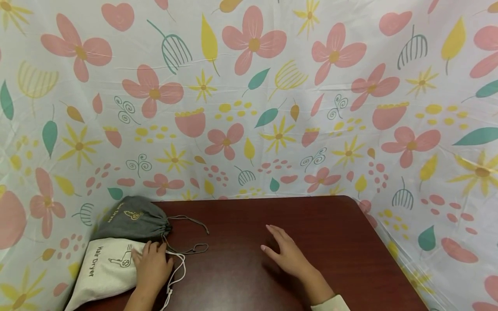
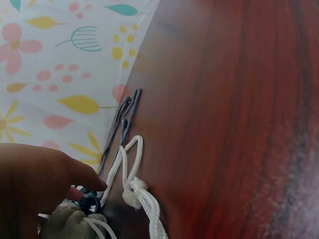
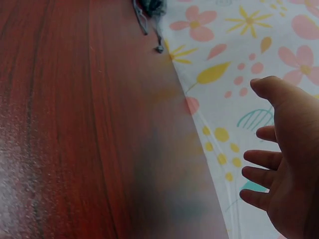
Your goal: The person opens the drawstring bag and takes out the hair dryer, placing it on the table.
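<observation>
My left hand (image 1: 153,264) rests on the gathered end of a white drawstring bag (image 1: 110,265) printed "Hair Dryer". Its fingers spread loosely over the cloth, beside the white cords (image 2: 137,191). Directly behind lies a grey drawstring bag (image 1: 134,218) with a gold dryer print, its grey cords (image 1: 194,249) trailing to the right. From the left wrist, part of the bunched neck shows below the hand. My right hand (image 1: 289,255) hovers over the table's right half, thumb apart from the fingers, and holds nothing. In the right wrist view its fingers (image 3: 261,159) are spread.
Both bags lie at the left side of a dark red-brown wooden table (image 1: 233,224). A white curtain (image 1: 249,108) with flowers and leaves hangs close along the table's back and sides. The table's far right corner is rounded.
</observation>
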`<action>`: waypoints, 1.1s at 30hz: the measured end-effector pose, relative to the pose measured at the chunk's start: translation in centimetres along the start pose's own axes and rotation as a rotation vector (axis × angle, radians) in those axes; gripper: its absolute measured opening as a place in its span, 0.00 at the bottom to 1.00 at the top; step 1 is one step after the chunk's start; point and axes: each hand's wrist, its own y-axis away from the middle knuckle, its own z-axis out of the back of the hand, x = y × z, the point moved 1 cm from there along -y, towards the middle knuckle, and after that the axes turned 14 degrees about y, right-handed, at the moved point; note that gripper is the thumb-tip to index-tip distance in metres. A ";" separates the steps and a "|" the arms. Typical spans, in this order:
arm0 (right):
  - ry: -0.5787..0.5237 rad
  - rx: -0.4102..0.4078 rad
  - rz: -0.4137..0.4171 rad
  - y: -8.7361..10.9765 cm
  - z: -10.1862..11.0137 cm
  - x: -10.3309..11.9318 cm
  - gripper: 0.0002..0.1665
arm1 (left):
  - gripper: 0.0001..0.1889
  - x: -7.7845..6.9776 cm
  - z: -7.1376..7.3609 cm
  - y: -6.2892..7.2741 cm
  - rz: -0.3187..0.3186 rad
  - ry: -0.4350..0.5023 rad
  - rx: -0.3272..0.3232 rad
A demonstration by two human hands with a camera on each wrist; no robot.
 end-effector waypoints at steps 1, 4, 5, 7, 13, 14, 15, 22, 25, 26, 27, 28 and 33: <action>0.003 0.000 0.002 0.0 -0.1 0.0 0.44 | 0.29 0.1 0.0 0.1 -0.002 0.001 -0.007; 0.008 -0.001 0.010 0.1 -0.3 0.0 0.45 | 0.27 0.3 -0.2 0.3 -0.019 0.007 -0.042; 0.009 -0.001 0.014 0.1 -0.4 0.0 0.45 | 0.26 0.4 -0.2 0.3 -0.027 0.009 -0.057; 0.013 -0.004 0.022 0.1 -0.6 0.0 0.44 | 0.25 0.5 -0.3 0.4 -0.047 0.012 -0.094; 0.012 -0.010 0.041 0.1 -1.0 0.1 0.42 | 0.23 1.0 -0.6 0.5 -0.105 0.004 -0.195; 0.011 -0.008 0.044 0.1 -1.0 0.2 0.42 | 0.23 1.1 -0.7 0.5 -0.113 0.003 -0.206; 0.013 -0.007 0.046 0.1 -1.0 0.2 0.42 | 0.22 1.1 -0.7 0.5 -0.119 0.001 -0.215; -0.007 0.016 0.048 0.1 -1.4 0.7 0.42 | 0.20 1.6 -0.8 0.5 -0.125 -0.005 -0.207; -0.017 0.039 0.057 0.1 -1.7 0.9 0.41 | 0.17 1.7 -0.8 0.5 -0.127 -0.006 -0.190; -0.021 0.046 0.062 0.1 -1.8 1.0 0.41 | 0.16 1.7 -0.7 0.6 -0.130 -0.006 -0.186; -0.022 0.051 0.067 0.1 -1.9 1.1 0.41 | 0.15 1.7 -0.7 0.5 -0.132 -0.007 -0.182; -0.023 0.056 0.071 0.1 -2.0 1.1 0.41 | 0.15 1.7 -0.6 0.5 -0.134 -0.008 -0.177; -0.012 0.065 0.080 0.2 -2.3 1.5 0.42 | 0.14 1.8 -0.4 0.6 -0.136 -0.002 -0.151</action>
